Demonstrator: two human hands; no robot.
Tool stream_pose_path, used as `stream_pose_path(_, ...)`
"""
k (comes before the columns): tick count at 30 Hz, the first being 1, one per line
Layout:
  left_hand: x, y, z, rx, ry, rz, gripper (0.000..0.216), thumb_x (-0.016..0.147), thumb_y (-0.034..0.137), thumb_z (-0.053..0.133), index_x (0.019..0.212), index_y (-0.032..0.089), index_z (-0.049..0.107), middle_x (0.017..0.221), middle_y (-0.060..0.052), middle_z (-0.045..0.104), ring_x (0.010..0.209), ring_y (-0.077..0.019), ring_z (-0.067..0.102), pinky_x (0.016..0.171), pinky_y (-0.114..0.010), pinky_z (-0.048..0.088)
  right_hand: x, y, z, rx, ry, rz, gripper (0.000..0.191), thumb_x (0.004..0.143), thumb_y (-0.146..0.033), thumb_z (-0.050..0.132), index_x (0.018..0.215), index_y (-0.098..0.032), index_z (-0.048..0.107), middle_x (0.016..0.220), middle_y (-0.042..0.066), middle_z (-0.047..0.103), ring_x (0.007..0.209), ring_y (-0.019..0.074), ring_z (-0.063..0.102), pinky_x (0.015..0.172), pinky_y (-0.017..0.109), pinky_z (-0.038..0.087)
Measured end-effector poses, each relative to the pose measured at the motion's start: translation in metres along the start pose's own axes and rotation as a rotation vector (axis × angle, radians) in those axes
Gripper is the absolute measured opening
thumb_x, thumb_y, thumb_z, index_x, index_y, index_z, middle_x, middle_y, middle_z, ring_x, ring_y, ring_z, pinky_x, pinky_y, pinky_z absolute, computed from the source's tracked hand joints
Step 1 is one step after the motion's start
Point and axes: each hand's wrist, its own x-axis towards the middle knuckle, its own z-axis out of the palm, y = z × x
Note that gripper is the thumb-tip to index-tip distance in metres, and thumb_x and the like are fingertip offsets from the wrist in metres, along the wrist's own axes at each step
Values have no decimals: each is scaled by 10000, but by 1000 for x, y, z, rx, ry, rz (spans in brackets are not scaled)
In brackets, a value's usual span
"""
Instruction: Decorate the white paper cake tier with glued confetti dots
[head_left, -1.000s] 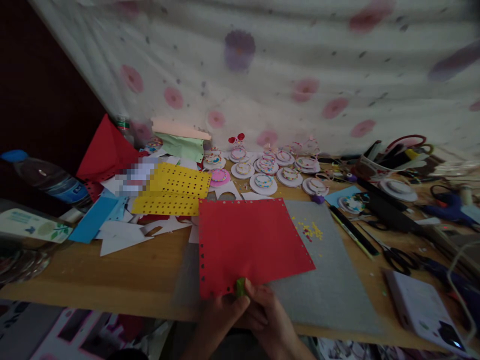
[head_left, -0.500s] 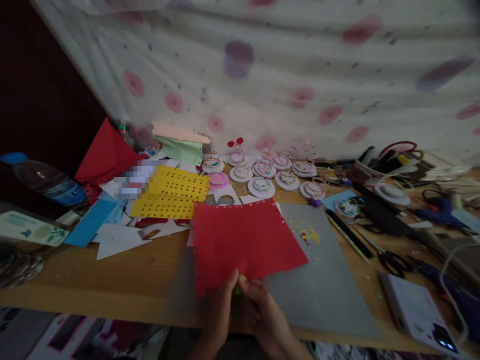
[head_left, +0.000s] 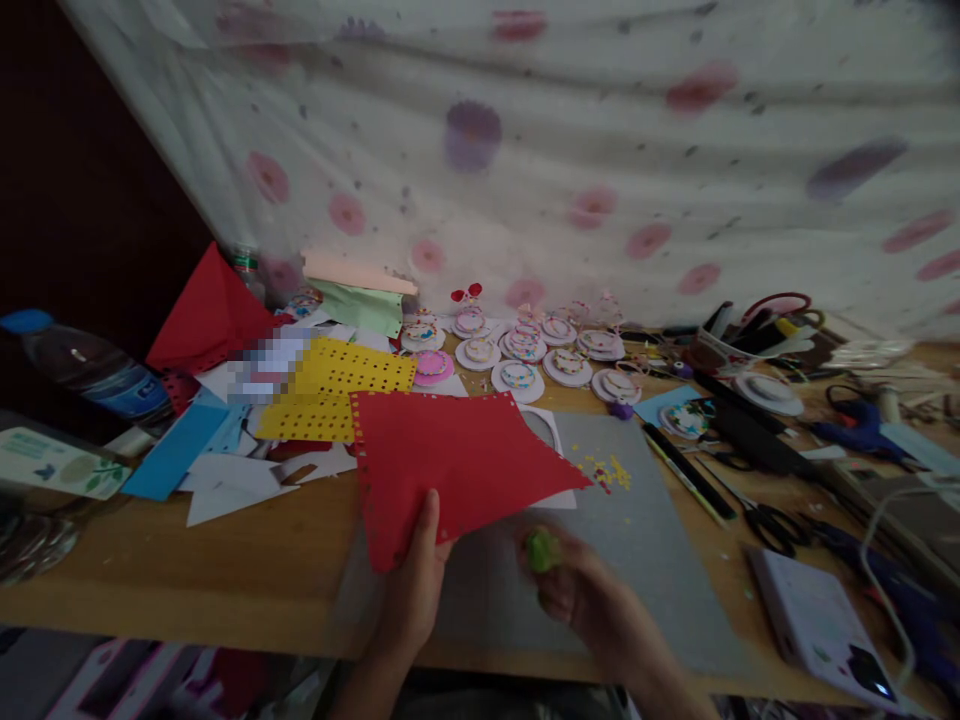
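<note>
My left hand (head_left: 416,575) grips a red sheet of paper (head_left: 465,455) by its lower edge, thumb on top. Holes run along several of the sheet's edges, and it is held above the grey mat (head_left: 652,570). In my right hand (head_left: 581,580), apart from the paper and to its lower right, is a small green hole punch (head_left: 541,550), blurred by motion. Tiny yellow and red paper bits (head_left: 609,472) lie on the mat beyond the sheet's right corner. Part of a white sheet with a round cutout (head_left: 551,430) shows from behind the red paper.
Yellow punched paper (head_left: 337,375) and paper scraps lie left, near a water bottle (head_left: 90,370). Several small decorated hats (head_left: 517,378) stand at the back. Scissors (head_left: 776,525), a pen cup (head_left: 724,352), a glue gun (head_left: 862,415) and a white device (head_left: 817,620) are right.
My right hand has moved away from the red paper, rightward, with the green punch. My left hand has shifted the sheet left and tilted it.
</note>
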Motion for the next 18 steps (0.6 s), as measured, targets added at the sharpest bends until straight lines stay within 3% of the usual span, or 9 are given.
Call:
stream_pose_path(3, -2, 9, -7, -100, 117, -10, 539, 744, 443, 705, 1178, 159, 559, 1005, -88, 746, 812, -272, 736, 728, -388, 605, 13, -29, -32, -83, 123, -123, 360, 606, -403, 767, 856, -148, 720, 719, 16, 600, 485, 60, 384, 448, 212, 252)
stream_pose_path(6, -6, 6, -21, -13, 178, -84, 512, 677, 383, 763, 1096, 154, 578, 866, -53, 765, 636, -247, 740, 647, -353, 612, 26, -52, -56, -231, 240, -229, 338, 617, -438, 703, 803, -156, 713, 678, 15, 588, 440, 68, 359, 406, 231, 217)
stream_pose_path(11, -10, -4, -38, 99, 194, -63, 505, 619, 426, 790, 1011, 187, 580, 880, -56, 772, 656, -269, 747, 650, -334, 606, 37, -66, -71, -364, 349, -304, 337, 673, -451, 717, 785, -133, 716, 554, -26, 507, 385, 50, 312, 388, 229, 135)
stream_pose_path(14, -11, -6, -41, 67, 161, -114, 512, 564, 411, 826, 949, 188, 575, 765, -42, 773, 664, -292, 746, 666, -361, 606, 41, -69, -73, -433, 400, -341, 341, 650, -425, 753, 810, -125, 739, 549, -25, 515, 397, 49, 310, 396, 233, 109)
stream_pose_path(18, -11, -11, -49, 109, 49, -163, 398, 664, 441, 766, 925, 179, 621, 765, -64, 779, 733, -296, 748, 781, -405, 582, 47, -76, -75, -468, 418, -351, 321, 659, -404, 757, 828, -131, 755, 552, -13, 535, 419, 65, 322, 402, 243, 115)
